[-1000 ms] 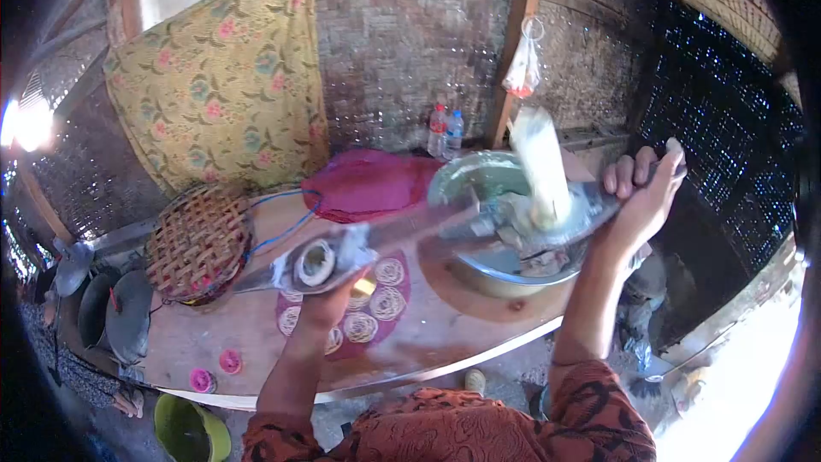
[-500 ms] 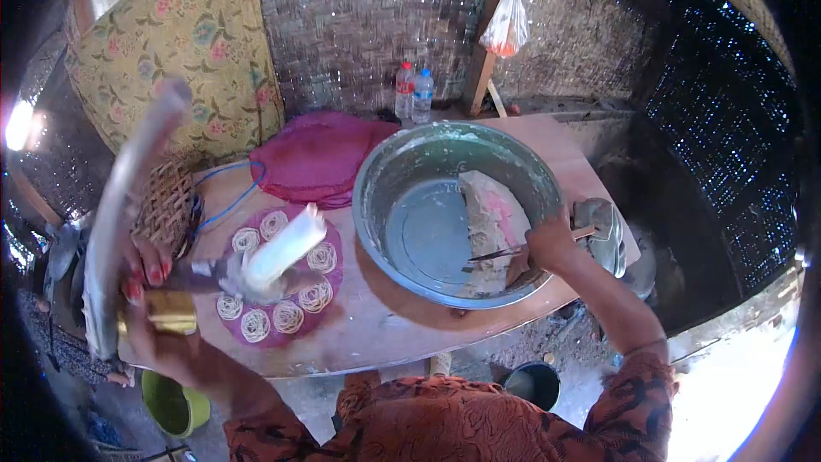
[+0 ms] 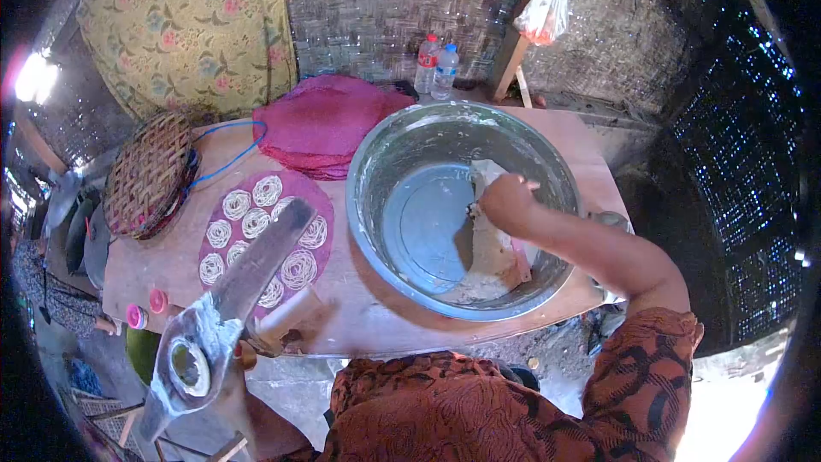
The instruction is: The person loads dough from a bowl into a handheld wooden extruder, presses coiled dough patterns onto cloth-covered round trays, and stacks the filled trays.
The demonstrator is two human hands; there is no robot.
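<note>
My left hand (image 3: 164,311) is mostly hidden behind a floury wooden press bar (image 3: 261,258) with a ring-shaped hole; its fingertips show beyond the bar. A second press part with a pale wooden plunger (image 3: 289,315) hangs beside it, over the table edge. Inside the large metal basin (image 3: 462,315), my right hand (image 3: 506,204) is closed over the far end of a slab of pale dough (image 3: 496,244) with a pink patch. What its fingers hold is hidden. White noodle nests (image 3: 299,269) lie on a round purple mat (image 3: 224,231) left of the basin.
Stacked purple mats (image 3: 329,124) sit behind the noodle nests, with a woven basket (image 3: 150,175) at left. Two bottles (image 3: 436,68) stand against the woven wall. A plastic bag (image 3: 546,13) hangs from a post. Another person's hand (image 3: 109,325) shows at far left.
My left hand has swung the press parts down toward the table's front edge, turning the bar diagonal. My right hand has moved to the dough's far end; the knife it held is no longer clearly visible.
</note>
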